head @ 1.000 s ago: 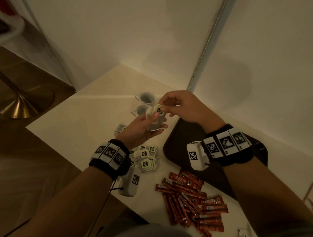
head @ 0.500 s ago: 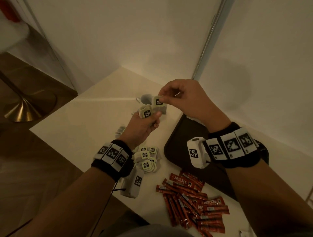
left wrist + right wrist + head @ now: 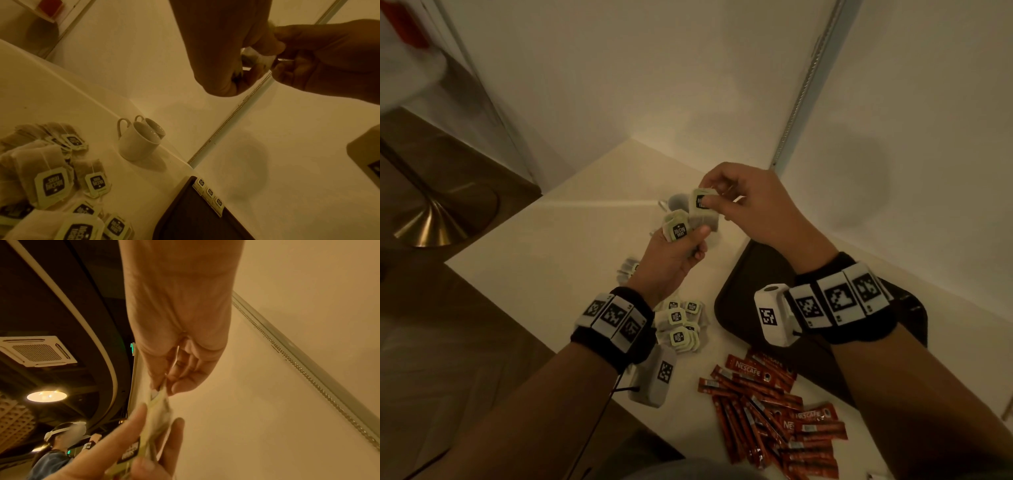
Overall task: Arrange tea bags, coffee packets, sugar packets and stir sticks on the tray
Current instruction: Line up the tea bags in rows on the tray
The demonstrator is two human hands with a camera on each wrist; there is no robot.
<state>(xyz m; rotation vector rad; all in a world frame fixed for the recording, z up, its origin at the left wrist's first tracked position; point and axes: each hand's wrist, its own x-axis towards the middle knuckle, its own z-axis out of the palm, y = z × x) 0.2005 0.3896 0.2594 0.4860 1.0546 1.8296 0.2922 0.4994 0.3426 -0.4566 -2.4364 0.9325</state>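
Above the table my left hand (image 3: 688,240) grips a small bunch of tea bags (image 3: 676,230) with pale green tags. My right hand (image 3: 710,198) pinches the tag of one tea bag (image 3: 704,219) just right of that bunch, still touching it. In the left wrist view the single tea bag (image 3: 254,59) hangs between both hands. The right wrist view shows my right hand's fingertips (image 3: 174,386) pinching the top of the tea bag (image 3: 160,402). The dark tray (image 3: 739,294) lies under my right wrist, with three tea bags (image 3: 209,193) lined along its far edge.
A loose pile of tea bags (image 3: 681,325) lies on the white table left of the tray. Red coffee packets (image 3: 767,411) are heaped near the front edge. Two white cups (image 3: 139,142) stand by the wall corner. Another person (image 3: 59,443) stands in the background.
Both hands have risen a little. My right hand has drawn one tea bag up and to the right, out of the bunch in my left hand.
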